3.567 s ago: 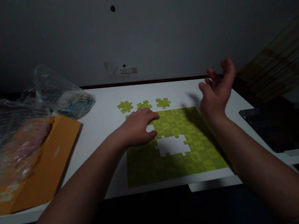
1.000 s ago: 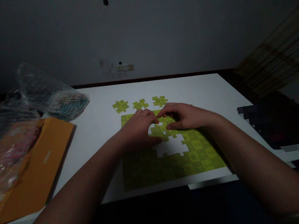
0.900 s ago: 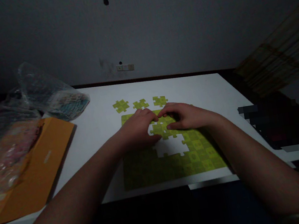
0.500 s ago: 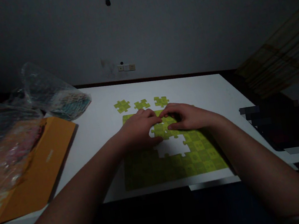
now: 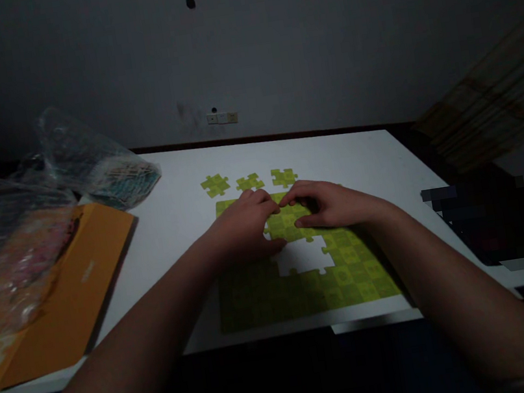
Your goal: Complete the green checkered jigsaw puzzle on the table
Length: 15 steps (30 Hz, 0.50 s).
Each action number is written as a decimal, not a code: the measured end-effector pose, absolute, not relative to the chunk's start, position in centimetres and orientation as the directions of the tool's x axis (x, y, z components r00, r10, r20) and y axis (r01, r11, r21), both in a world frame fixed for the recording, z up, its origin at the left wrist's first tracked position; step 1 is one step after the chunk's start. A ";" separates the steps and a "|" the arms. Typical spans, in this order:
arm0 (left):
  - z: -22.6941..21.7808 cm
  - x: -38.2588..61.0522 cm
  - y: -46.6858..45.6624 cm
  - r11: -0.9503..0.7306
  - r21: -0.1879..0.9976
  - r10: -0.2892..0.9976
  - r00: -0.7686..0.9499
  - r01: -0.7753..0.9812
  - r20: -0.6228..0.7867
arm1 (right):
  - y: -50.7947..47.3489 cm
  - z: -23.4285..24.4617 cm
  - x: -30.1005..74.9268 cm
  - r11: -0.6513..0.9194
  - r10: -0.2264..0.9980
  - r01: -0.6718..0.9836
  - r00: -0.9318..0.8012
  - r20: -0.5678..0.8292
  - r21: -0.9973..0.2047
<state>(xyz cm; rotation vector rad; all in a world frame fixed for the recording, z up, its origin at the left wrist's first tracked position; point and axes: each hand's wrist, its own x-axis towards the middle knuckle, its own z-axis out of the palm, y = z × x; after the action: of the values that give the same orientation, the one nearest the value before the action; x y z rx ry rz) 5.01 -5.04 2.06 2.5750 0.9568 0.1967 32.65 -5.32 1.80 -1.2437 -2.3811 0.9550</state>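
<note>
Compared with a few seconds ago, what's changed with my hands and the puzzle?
The right hand came down from the air onto the puzzle beside the left hand, both pressing a green piece in above the white gap; the small hole there looks closed. The left hand, three loose pieces, orange envelope and plastic bags stayed put.

No text can be read; pale marks on the orange envelope (image 5: pixel 61 299) are too blurred.
</note>
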 end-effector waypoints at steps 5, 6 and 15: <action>1.9 5.1 -5.0 -0.668 0.436 0.672 0.741 0.603 0.004 | -5.3 1.7 32.7 0.411 0.807 0.613 -0.589 -0.045 -0.675; 1.9 5.1 -5.0 -0.666 0.437 0.673 0.740 0.604 0.003 | -5.3 1.7 32.7 0.412 0.806 0.613 -0.590 -0.044 -0.674; 2.1 4.9 -4.7 -0.674 0.419 0.662 0.749 0.608 -0.023 | -5.3 1.7 32.7 0.420 0.806 0.609 -0.591 -0.032 -0.672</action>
<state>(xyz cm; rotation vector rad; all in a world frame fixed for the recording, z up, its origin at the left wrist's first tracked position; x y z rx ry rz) 4.88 -4.71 2.12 2.5445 0.9705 0.1827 32.70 -5.27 1.75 -1.2261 -2.3834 0.9439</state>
